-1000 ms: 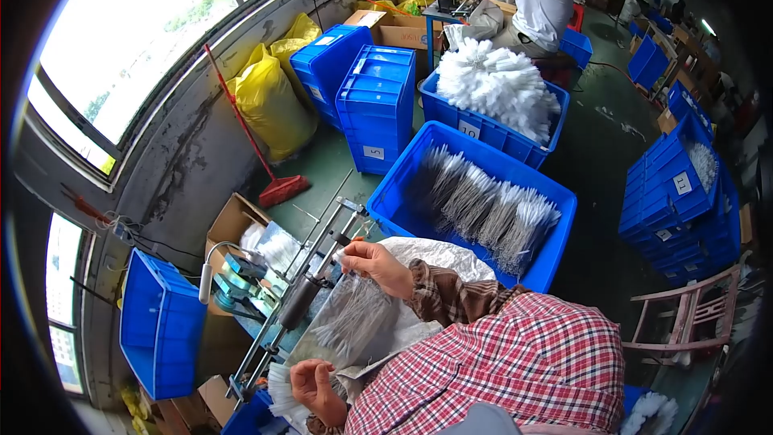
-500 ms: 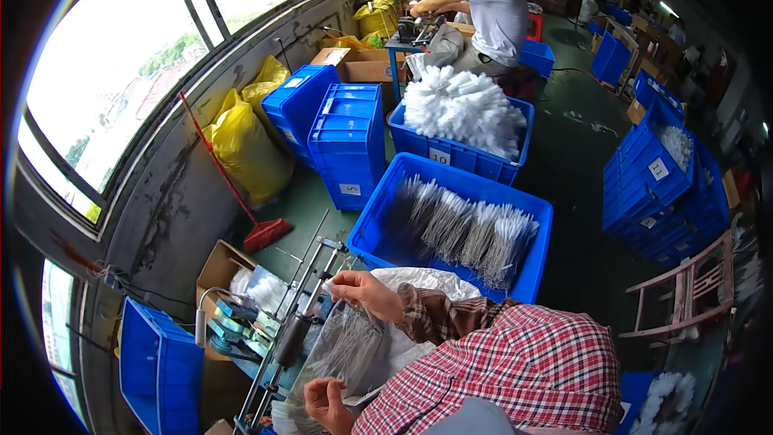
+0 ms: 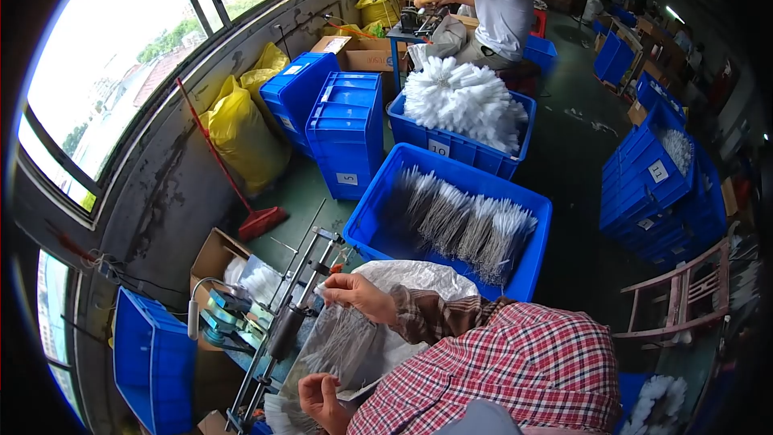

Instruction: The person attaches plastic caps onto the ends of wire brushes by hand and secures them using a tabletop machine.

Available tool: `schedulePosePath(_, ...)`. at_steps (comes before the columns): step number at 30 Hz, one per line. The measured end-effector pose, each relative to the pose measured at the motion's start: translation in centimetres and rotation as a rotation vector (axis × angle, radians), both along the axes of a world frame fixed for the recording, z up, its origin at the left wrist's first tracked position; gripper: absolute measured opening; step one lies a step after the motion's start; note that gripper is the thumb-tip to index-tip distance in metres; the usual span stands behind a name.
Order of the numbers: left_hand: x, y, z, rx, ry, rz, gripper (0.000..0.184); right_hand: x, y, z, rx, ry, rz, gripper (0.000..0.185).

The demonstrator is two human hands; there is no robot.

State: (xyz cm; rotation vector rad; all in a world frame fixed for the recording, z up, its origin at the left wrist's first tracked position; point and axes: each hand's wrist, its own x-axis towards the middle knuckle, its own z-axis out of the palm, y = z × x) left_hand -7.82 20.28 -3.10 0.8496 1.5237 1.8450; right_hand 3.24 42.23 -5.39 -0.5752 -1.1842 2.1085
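Observation:
My right hand (image 3: 360, 296), in a brown plaid sleeve, is raised beside the metal rods of a bench machine (image 3: 283, 337). Thumb and fingers are pinched together at a small whitish bit too small to name. Lower down, my left hand (image 3: 324, 404) has its fingers curled in; whatever they hold, if anything, I cannot make out. Between and below the hands lies a bundle of thin wire-stemmed pieces (image 3: 336, 342) on clear plastic sheeting. A white woven sack (image 3: 419, 275) is bunched just beyond my right hand. Red checked cloth (image 3: 515, 362) covers my arm and side.
Ahead stands a blue bin (image 3: 539, 262) of white-tipped wire brushes; behind it, another bin (image 3: 451, 163) is heaped with white brushes. A red broom (image 3: 262, 223) leans by the wall. An upright blue bin (image 3: 153, 362) is at left. A co-worker (image 3: 499, 12) sits at a bench further off.
The view has shifted slightly, so the bins appear a little higher. My right hand has moved slightly left towards the rods. My left hand keeps nearly the same curled pose.

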Motion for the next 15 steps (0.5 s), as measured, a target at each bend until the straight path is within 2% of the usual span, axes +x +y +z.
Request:
schedulePosePath(10, -1.0, -0.2, -0.7, -0.098, -0.029, -0.035, 0.01, -0.2, 0.1, -0.6, 0.002, -0.021, -0.003, 0.017)
schedulePosePath(15, 0.0, 0.1, 0.4, -0.056, -0.018, 0.011, 0.009, 0.1, 0.4, -0.3, -0.017, -0.008, -0.016, 0.016)
